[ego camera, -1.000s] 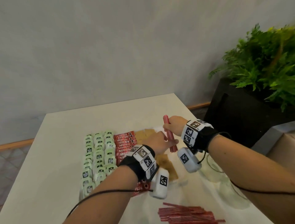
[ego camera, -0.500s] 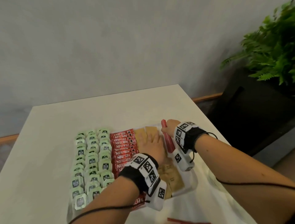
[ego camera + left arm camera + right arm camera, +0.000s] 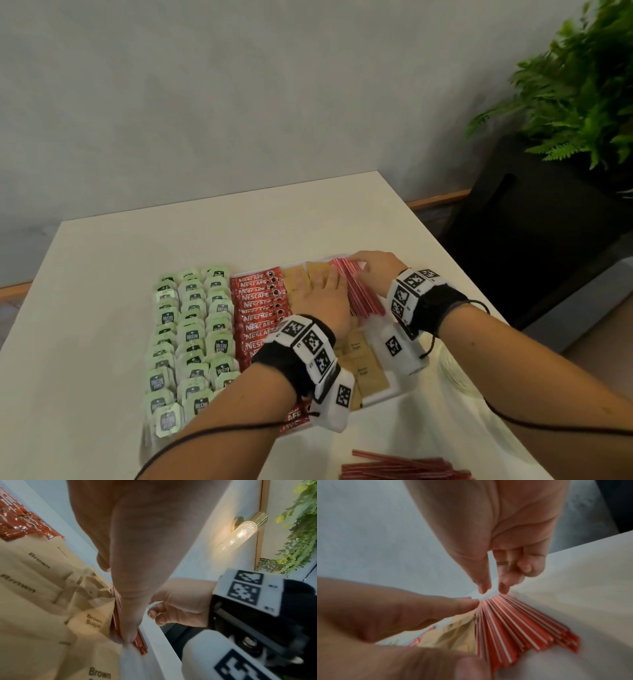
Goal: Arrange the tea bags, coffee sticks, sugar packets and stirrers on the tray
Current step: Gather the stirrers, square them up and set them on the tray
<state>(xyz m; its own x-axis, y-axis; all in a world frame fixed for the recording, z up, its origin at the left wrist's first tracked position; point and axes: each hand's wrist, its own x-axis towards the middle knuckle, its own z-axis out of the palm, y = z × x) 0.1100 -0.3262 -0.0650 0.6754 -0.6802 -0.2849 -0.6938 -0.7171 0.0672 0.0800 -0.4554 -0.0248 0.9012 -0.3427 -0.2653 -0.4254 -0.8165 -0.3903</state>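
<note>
The left hand (image 3: 322, 301) lies flat, fingers straight, pressing on the sugar packets (image 3: 363, 363) in the tray (image 3: 387, 394), its little-finger edge against the stirrers (image 3: 359, 294). Those stirrers lie fanned side by side in the tray between the two hands. The right hand (image 3: 375, 270) rests over their far ends, fingers loosely bent, fingertips (image 3: 483, 588) touching the tips and gripping nothing. Left of the left hand lie the coffee sticks (image 3: 257, 308) in a red column, and beyond them the tea bags (image 3: 191, 339) in green rows. Near the right forearm, more stirrers (image 3: 404, 469) lie loose on the table (image 3: 171, 246).
</note>
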